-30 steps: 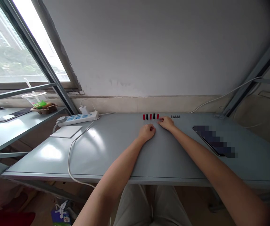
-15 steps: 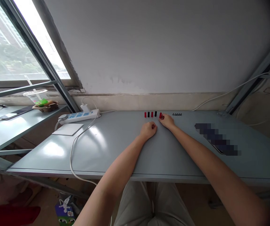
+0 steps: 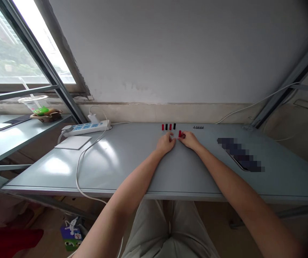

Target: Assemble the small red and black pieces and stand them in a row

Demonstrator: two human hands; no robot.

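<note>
A short row of small red and black upright pieces [image 3: 168, 127] stands near the far edge of the grey table [image 3: 132, 165]. My right hand [image 3: 189, 139] is closed in a pinch on one red piece [image 3: 180, 134], held just in front of the row. My left hand [image 3: 165, 143] rests on the table beside it, fingers curled, its fingertips close to the red piece. Several tiny dark grey parts [image 3: 198, 127] lie in a line to the right of the row.
A white power strip [image 3: 86, 127] with a trailing white cable [image 3: 81, 161] and a flat white pad [image 3: 73, 142] lie at the left. A dark flat device [image 3: 240, 154] lies at the right. A drink cup [image 3: 32, 104] stands on the side table.
My right hand has drawn the rightmost red piece out of the row toward me. My left hand has shifted slightly forward to meet it.
</note>
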